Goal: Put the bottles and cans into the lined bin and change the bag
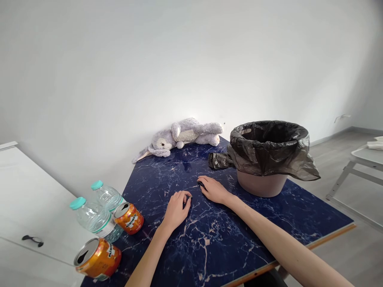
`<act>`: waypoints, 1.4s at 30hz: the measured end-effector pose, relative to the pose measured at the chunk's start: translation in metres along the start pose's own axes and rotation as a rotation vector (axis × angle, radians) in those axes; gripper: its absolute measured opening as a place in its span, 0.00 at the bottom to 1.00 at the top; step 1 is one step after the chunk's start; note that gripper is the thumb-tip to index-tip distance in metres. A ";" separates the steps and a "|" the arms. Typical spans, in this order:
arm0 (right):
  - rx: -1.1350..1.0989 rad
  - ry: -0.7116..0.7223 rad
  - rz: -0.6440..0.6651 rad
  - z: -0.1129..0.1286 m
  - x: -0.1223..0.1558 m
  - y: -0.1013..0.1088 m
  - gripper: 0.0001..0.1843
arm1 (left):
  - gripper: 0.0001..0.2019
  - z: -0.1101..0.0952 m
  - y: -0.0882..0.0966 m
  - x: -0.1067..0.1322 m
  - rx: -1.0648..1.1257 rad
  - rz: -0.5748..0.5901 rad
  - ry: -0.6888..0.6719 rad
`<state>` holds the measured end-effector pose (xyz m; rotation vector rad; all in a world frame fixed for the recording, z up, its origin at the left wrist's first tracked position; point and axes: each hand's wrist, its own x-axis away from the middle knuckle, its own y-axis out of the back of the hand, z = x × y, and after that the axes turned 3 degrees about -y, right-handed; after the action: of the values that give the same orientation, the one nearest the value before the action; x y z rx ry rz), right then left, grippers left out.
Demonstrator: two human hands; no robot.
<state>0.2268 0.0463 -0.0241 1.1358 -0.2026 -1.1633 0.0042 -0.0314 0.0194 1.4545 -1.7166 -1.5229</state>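
My left hand [177,210] rests on the dark blue marbled table [191,247], fingers loosely bent and thumb apart, with nothing seen in it. A little farther right, my right hand [214,190] lies palm down in a similar pose, also holding nothing visible. Beside it stands a pinkish bin [261,184] lined with a black bag [269,155]. To the left of my left hand are two opened orange Mirinda cans [129,218] and two clear plastic bottles [92,217] with turquoise caps. Both bottles stand upright.
A grey plush bunny [185,133] lies on its side along the wall at the table's far edge. A bunched part of black plastic [220,160] sits left of the bin. On the left is a white cabinet [26,207]; a folding chair [365,159] stands at right.
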 end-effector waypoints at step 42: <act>0.001 -0.009 0.012 0.001 0.000 0.001 0.22 | 0.10 0.004 -0.003 0.001 0.005 0.001 0.008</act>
<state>0.2272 0.0455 -0.0234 1.1290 -0.2160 -1.1579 0.0019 -0.0303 0.0151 1.4601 -1.7168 -1.5113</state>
